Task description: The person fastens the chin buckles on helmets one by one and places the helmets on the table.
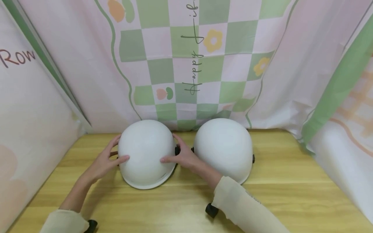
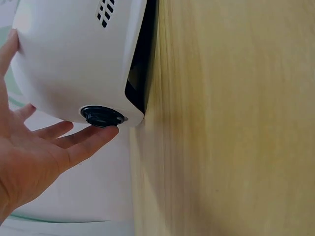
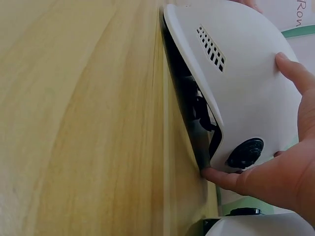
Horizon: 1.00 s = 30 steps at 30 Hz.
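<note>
A white helmet [image 1: 147, 152] sits dome up on the table, between both hands. My left hand [image 1: 102, 161] holds its left side, thumb on the front of the dome and fingers spread along the side. In the left wrist view those fingers touch the helmet near a black round knob [image 2: 101, 116]. On the opposite side my right hand [image 1: 186, 157] grips it, thumb on the shell. One right finger lies at the lower rim, below another black knob [image 3: 246, 153], in the right wrist view. Slotted vents [image 3: 211, 47] mark the shell.
A second white helmet [image 1: 222, 149] stands close on the right, partly behind my right forearm. Both rest on a wooden table [image 1: 145, 210]. Behind them hangs a curtain [image 1: 186, 71] with green checks and flowers, and more printed cloth [image 1: 38, 106] encloses the left side.
</note>
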Motion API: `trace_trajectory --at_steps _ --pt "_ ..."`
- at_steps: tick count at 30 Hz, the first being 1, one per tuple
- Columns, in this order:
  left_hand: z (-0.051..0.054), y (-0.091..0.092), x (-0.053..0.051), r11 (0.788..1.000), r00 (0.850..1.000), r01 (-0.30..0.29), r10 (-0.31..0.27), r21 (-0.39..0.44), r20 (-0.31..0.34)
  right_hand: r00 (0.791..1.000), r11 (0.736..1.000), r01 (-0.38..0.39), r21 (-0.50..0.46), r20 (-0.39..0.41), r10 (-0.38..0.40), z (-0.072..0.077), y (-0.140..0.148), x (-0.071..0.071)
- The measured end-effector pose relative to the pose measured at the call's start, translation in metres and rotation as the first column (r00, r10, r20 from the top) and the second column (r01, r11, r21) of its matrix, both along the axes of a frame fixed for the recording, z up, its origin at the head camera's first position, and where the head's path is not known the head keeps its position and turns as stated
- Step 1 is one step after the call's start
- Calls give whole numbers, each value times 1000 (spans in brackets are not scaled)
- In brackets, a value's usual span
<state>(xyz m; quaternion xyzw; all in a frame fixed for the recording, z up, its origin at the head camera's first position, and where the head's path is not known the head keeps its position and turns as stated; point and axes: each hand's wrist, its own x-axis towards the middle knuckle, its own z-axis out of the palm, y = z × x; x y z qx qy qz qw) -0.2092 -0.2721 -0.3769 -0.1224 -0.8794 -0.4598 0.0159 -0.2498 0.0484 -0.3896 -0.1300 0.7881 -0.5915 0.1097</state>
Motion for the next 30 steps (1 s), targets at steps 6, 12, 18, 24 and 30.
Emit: trace_trajectory --at_steps 6,12,18,24,30 --pt "-2 -5 0 999 1000 6 -7 51 16 1000 1000 21 -2 -12 -21 4 -1 2" --pt "-4 -11 0 991 998 27 -34 131 50 999 1000 20 1 -37 -20 10 0 4" --pt "-4 -15 3 983 997 46 -58 175 60 994 1000 31 3 -105 -30 20 2 7" --pt "0 -13 5 987 997 62 -56 151 -45 989 997 36 -64 -140 -44 29 6 8" --pt "1 -8 2 991 989 55 -37 120 -141 985 995 10 -99 -169 -27 36 7 11"
